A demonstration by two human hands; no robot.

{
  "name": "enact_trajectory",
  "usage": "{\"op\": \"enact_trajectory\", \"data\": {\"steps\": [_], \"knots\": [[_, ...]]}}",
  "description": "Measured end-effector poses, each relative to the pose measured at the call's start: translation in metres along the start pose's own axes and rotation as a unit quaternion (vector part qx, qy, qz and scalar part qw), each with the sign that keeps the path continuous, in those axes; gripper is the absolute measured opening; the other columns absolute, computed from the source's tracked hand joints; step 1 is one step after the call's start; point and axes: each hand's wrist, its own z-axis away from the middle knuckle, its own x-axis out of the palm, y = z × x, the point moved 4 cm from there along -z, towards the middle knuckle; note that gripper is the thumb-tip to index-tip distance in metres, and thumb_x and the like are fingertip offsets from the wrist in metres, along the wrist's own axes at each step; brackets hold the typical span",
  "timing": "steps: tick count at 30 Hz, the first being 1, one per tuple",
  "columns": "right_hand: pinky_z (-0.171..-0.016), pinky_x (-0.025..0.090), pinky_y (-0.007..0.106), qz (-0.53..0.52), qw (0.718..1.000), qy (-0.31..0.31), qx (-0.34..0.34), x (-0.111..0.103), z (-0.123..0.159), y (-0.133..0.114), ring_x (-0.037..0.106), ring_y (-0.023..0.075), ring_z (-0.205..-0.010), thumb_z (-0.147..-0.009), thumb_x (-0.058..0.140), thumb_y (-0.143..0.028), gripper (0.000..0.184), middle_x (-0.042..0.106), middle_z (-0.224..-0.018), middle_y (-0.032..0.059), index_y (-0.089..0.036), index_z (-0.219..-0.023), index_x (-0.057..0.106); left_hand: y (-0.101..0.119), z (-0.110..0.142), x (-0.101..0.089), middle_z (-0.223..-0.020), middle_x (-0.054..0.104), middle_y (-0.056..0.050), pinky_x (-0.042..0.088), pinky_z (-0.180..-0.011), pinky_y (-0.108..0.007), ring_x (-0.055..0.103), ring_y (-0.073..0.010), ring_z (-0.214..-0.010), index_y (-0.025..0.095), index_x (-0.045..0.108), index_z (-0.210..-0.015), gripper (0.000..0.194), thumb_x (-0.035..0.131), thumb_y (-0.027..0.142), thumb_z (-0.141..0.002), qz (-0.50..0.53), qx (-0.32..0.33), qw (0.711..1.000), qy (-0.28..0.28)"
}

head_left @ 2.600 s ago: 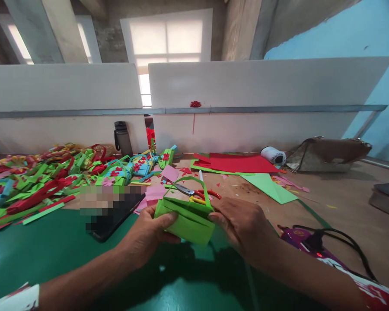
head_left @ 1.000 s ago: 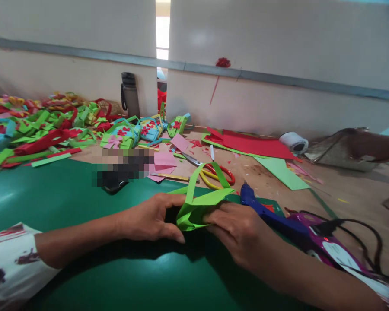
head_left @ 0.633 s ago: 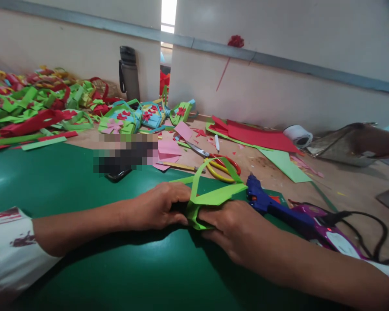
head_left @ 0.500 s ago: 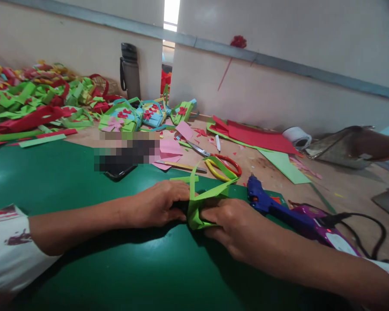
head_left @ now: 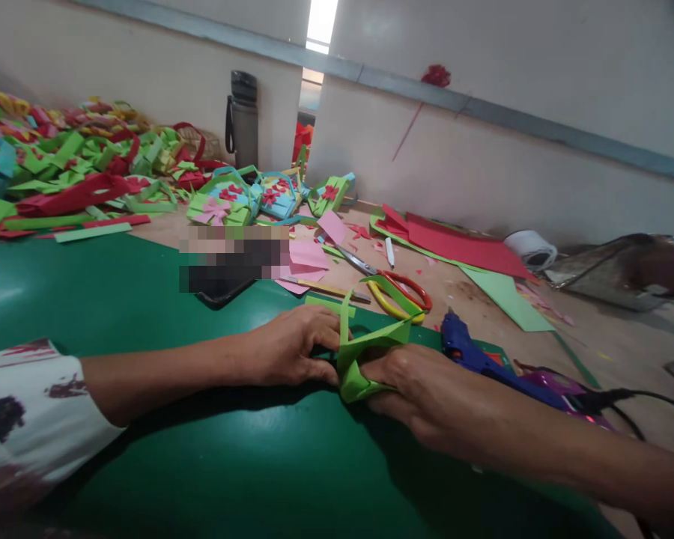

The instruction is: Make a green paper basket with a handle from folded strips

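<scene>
Between my hands, on the green table mat, is a small light-green paper bag with a strip handle looping up from it. My left hand pinches its left side with thumb and fingers. From the right, my right hand has its fingertips inside the opening and grips the near wall; those fingertips are partly hidden by the paper. A green paper strip lies just behind my left hand. Red-and-yellow handled scissors rest beyond the bag.
A blue glue gun lies to the right, its cord trailing near my forearm. Behind are a phone, pink paper, red sheets and finished paper bags. A colourful paper heap and a bottle stand back left.
The view has shifted, so everything appears slightly to the right. Both hands keep their hold on the green paper bag, with hardly any change in their positions around it.
</scene>
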Motion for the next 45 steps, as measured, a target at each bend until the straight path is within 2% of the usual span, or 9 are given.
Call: {"op": "enact_trajectory", "data": {"steps": [7, 12, 18, 24, 30, 36, 45], "knots": [[-0.054, 0.027, 0.025, -0.008, 1.0, 0.008, 0.021, -0.004, -0.0033, 0.0018, 0.038, 0.0099, -0.057, -0.077, 0.045, -0.007, 0.019, 0.047, -0.064, -0.0043, -0.019, -0.063, 0.041, -0.0012, -0.0013, -0.0019, -0.077, 0.062, -0.003, 0.041, -0.074, -0.027, 0.057, -0.016, -0.077, 0.013, 0.064, -0.067, 0.012, 0.069, 0.019, -0.077, 0.014, -0.009, 1.0, 0.011], [-0.053, 0.027, 0.024, -0.011, 1.0, -0.005, 0.027, -0.0006, -0.007, 0.0024, 0.039, 0.0098, -0.058, -0.078, 0.047, -0.01, 0.021, 0.045, -0.061, -0.0047, -0.019, -0.061, 0.039, -0.0031, -0.0012, -0.0009, -0.081, 0.064, -0.003, 0.04, -0.078, -0.029, 0.057, -0.0164, -0.078, 0.015, 0.065, -0.072, 0.006, 0.069, 0.017, -0.076, -0.022, -0.009, 1.0, 0.011], [-0.053, 0.026, 0.024, -0.033, 0.999, 0.012, 0.017, 0.0012, -0.0053, 0.0041, 0.039, 0.0092, -0.058, -0.075, 0.05, -0.01, 0.021, 0.045, -0.06, -0.0057, -0.019, -0.06, 0.038, -0.0037, 0.0011, 0.0015, -0.085, 0.064, -0.004, 0.038, -0.082, -0.032, 0.056, -0.0197, -0.085, 0.016, 0.067, -0.077, 0.016, 0.075, 0.029, -0.072, -0.052, -0.027, 0.998, 0.006], [-0.051, 0.024, 0.023, -0.061, 0.998, 0.009, 0.022, 0.0012, -0.0076, 0.0042, 0.036, 0.0082, -0.056, -0.074, 0.052, -0.01, 0.023, 0.04, -0.058, -0.007, -0.019, -0.059, 0.037, -0.0042, 0.0028, 0.0045, -0.083, 0.063, -0.003, 0.038, -0.082, -0.033, 0.054, -0.0199, -0.086, 0.018, 0.068, -0.077, 0.016, 0.069, 0.033, -0.077, -0.084, -0.041, 0.995, 0.019], [-0.053, 0.026, 0.023, -0.061, 0.998, 0.005, 0.023, 0.0019, -0.0071, 0.0023, 0.039, 0.0088, -0.059, -0.072, 0.053, -0.01, 0.021, 0.043, -0.062, -0.0069, -0.019, -0.061, 0.038, -0.0045, 0.0033, 0.0049, -0.087, 0.064, -0.004, 0.037, -0.086, -0.034, 0.055, -0.0208, -0.09, 0.02, 0.07, -0.086, 0.013, 0.069, 0.03, -0.077, -0.084, -0.045, 0.995, 0.026], [-0.058, 0.03, 0.024, -0.064, 0.998, 0.006, 0.001, 0.0034, -0.0055, 0.0013, 0.041, 0.01, -0.062, -0.073, 0.05, -0.007, 0.021, 0.046, -0.064, -0.0053, -0.019, -0.061, 0.037, -0.0074, 0.0027, 0.0063, -0.088, 0.065, -0.003, 0.038, -0.088, -0.035, 0.056, -0.0201, -0.091, 0.023, 0.07, -0.08, 0.003, 0.068, 0.025, -0.078, -0.083, -0.024, 0.996, 0.028], [-0.061, 0.033, 0.025, -0.05, 0.999, 0.01, 0.012, 0.0026, -0.0073, 0.0006, 0.046, 0.0107, -0.065, -0.077, 0.048, -0.007, 0.019, 0.052, -0.068, -0.0034, -0.018, -0.063, 0.041, -0.0079, 0.0023, 0.0064, -0.088, 0.065, -0.004, 0.038, -0.086, -0.034, 0.055, -0.0197, -0.089, 0.019, 0.07, -0.075, 0.006, 0.069, 0.025, -0.077, -0.082, -0.049, 0.995, 0.023]]}}
